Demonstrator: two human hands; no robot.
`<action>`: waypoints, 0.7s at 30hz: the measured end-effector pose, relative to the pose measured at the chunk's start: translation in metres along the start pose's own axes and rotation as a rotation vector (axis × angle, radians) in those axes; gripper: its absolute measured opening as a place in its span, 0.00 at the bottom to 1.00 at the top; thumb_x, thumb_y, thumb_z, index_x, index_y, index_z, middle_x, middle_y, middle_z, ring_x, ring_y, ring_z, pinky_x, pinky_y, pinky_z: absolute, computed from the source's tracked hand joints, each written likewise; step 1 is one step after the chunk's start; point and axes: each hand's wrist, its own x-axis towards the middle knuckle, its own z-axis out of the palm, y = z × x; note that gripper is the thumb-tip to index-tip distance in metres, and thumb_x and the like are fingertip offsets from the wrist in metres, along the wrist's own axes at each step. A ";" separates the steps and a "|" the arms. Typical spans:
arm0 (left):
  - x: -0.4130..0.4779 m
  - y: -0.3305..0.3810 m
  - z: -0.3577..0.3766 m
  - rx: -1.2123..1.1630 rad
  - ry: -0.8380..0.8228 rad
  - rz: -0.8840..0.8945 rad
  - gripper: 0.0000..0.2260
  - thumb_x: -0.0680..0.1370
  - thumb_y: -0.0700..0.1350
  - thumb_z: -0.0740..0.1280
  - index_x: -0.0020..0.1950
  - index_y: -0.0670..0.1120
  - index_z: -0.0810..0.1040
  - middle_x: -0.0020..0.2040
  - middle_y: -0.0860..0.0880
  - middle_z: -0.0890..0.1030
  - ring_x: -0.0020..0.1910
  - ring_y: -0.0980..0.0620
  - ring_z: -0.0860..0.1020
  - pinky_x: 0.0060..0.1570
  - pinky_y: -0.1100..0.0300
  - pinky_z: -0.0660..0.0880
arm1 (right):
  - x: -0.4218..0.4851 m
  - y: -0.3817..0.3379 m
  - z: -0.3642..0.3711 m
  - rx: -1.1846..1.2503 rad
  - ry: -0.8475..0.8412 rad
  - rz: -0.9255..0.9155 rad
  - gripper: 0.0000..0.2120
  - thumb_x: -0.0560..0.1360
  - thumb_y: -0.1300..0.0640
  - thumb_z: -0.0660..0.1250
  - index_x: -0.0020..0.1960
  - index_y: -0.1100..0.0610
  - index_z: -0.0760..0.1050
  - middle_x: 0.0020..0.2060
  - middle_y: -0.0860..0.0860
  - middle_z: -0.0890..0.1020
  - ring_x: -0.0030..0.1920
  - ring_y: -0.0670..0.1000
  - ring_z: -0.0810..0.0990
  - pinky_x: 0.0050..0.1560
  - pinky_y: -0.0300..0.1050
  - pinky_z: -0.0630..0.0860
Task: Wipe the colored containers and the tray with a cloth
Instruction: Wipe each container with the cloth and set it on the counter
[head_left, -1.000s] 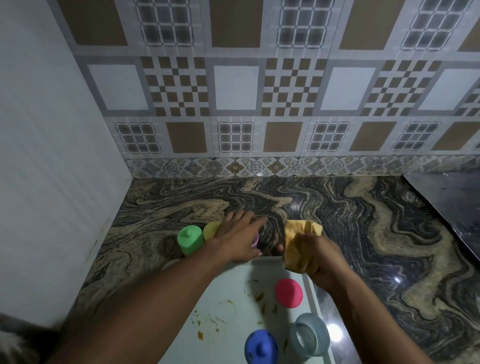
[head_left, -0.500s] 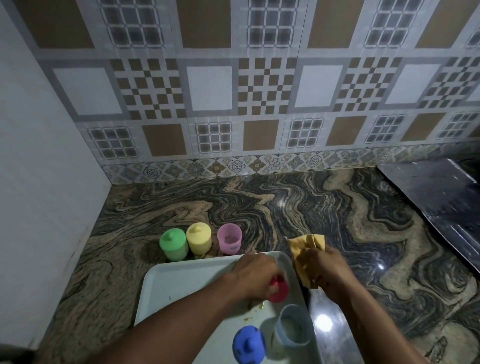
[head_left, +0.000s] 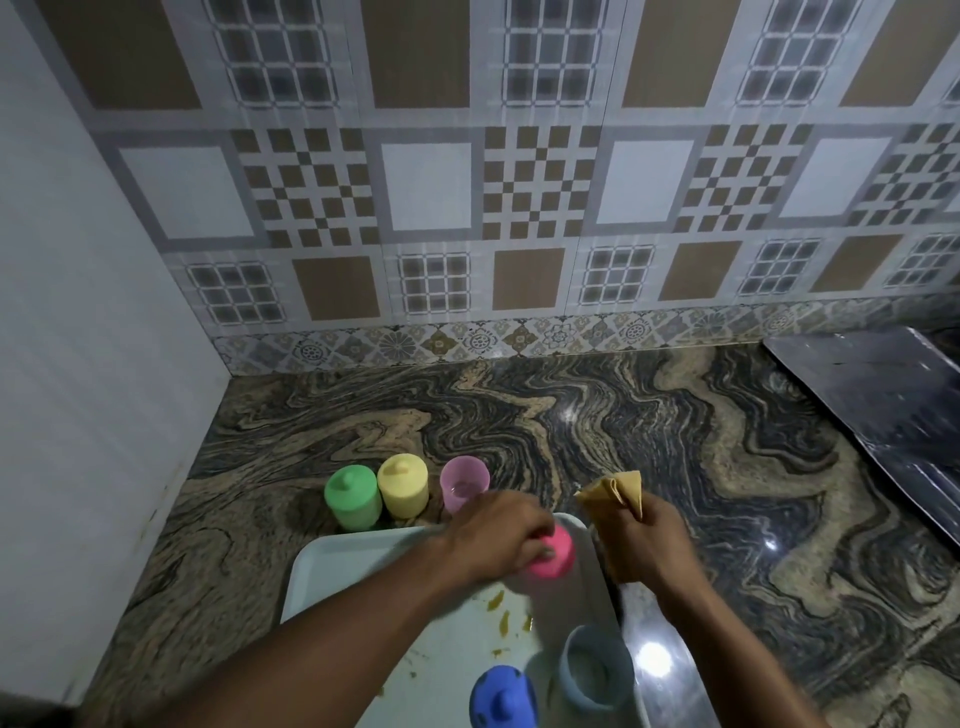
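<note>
A glossy stone countertop (head_left: 597, 431) with swirling black, grey and tan veins fills the lower half of the view, meeting a wall of patterned square tiles (head_left: 519, 182) in brown, white and checkered grey behind, and a plain pale panel (head_left: 78, 312) along the left side. A dark, shiny flat slab (head_left: 883, 405) lies at the far right edge of the counter.

Near the bottom sits a pale rectangular plastic tray (head_left: 353, 566) with rounded corners and a raised rim; its floor carries yellowish-brown smears and crumbs. Just beyond the tray's far edge, three small cylindrical plastic containers stand upright in a row on the stone: a green container with a knobbed lid (head_left: 352, 496), touching or nearly touching a yellow container with a knobbed lid (head_left: 402, 485), then an open, translucent pink cup (head_left: 464, 483).

On the tray near the bottom edge are a dark blue lidded container (head_left: 503, 696) and, right beside it, an open pale blue cup (head_left: 597, 667).

The left hand (head_left: 498, 532) is curled around a bright pink container (head_left: 553, 556), gripping it over the tray's far right corner; whether it touches the tray I cannot tell. The right hand (head_left: 641, 540) is closed around a folded tan cloth (head_left: 615, 491), whose pointed folds stick out above the fist, just beside the pink container.
</note>
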 end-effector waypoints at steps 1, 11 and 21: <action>0.000 -0.003 -0.005 -0.021 0.039 0.000 0.11 0.78 0.52 0.69 0.55 0.48 0.82 0.51 0.50 0.81 0.51 0.51 0.78 0.47 0.58 0.71 | 0.001 0.000 0.002 -0.068 0.010 -0.076 0.06 0.76 0.56 0.70 0.42 0.49 0.85 0.28 0.47 0.83 0.32 0.51 0.81 0.36 0.45 0.75; -0.013 -0.026 -0.032 0.062 0.291 0.143 0.11 0.79 0.50 0.65 0.52 0.45 0.82 0.45 0.48 0.80 0.41 0.47 0.80 0.40 0.53 0.78 | 0.001 0.009 0.027 -0.628 0.048 -0.864 0.29 0.64 0.72 0.72 0.60 0.49 0.83 0.58 0.53 0.81 0.54 0.57 0.80 0.51 0.44 0.75; -0.021 -0.040 -0.049 0.096 0.503 0.126 0.06 0.77 0.47 0.71 0.47 0.45 0.83 0.42 0.49 0.81 0.40 0.47 0.77 0.40 0.54 0.76 | -0.004 -0.014 0.027 0.203 0.057 -0.299 0.11 0.78 0.68 0.64 0.45 0.55 0.81 0.33 0.51 0.80 0.34 0.51 0.75 0.34 0.45 0.74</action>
